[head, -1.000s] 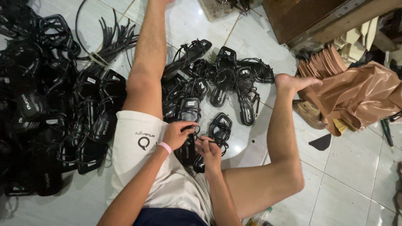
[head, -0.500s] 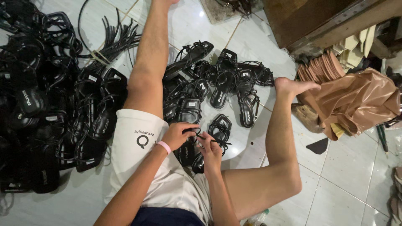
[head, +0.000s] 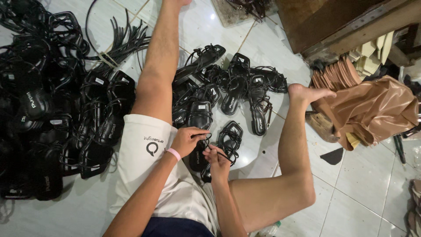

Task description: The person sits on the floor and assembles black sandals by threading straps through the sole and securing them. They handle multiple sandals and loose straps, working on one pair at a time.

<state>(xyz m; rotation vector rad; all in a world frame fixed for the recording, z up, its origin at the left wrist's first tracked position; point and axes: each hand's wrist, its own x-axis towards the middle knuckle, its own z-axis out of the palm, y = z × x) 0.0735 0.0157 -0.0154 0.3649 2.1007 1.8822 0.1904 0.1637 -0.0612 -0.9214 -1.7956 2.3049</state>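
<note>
A thin black strap (head: 206, 137) was pinched between left hand (head: 187, 140) and right hand (head: 218, 161), directly above the black sandal (head: 199, 156), whose long axis ran up-frame.

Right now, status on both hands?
Left hand pinching a strap on the black sandal. Right hand gripping another strap. More black sandals crowd the tile floor.

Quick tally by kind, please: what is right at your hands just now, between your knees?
Held black sandal, gripped by left hand and right hand: 1
Loose black sandal lying just beside it: 1
Pink wristband on the left wrist: 1
Total: 3
</note>
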